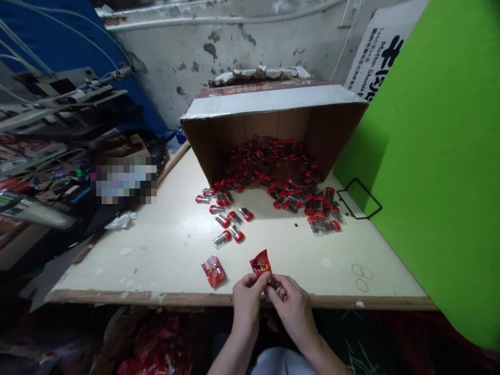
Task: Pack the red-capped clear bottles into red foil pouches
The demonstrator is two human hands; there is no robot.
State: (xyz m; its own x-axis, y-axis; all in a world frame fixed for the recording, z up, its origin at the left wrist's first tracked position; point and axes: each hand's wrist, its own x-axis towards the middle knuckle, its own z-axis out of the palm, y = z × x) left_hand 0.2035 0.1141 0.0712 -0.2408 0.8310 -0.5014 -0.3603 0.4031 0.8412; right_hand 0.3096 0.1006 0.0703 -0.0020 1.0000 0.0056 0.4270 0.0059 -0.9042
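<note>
Near the table's front edge, my left hand (pixel 248 294) is closed, with thumb and fingers pinching a small red printed packet (pixel 261 262). My right hand (pixel 289 298) is closed against the packet's lower end; its fingers hold a small dark piece I cannot make out. A second red packet (pixel 213 271) lies flat to the left of my hands. Beyond it are several loose small clear containers (pixel 222 239) with red caps and dark bits inside. More of them form a cluster (pixel 322 221) at the right.
An open cardboard box (pixel 273 105) lies on its side at the back, red-capped containers spilling from it. A green panel (pixel 437 172) bounds the right. A black wire frame (pixel 359 199) and rubber bands (pixel 362 285) lie nearby. Machinery (pixel 58 104) stands left; red packets (pixel 162 344) fill a container below.
</note>
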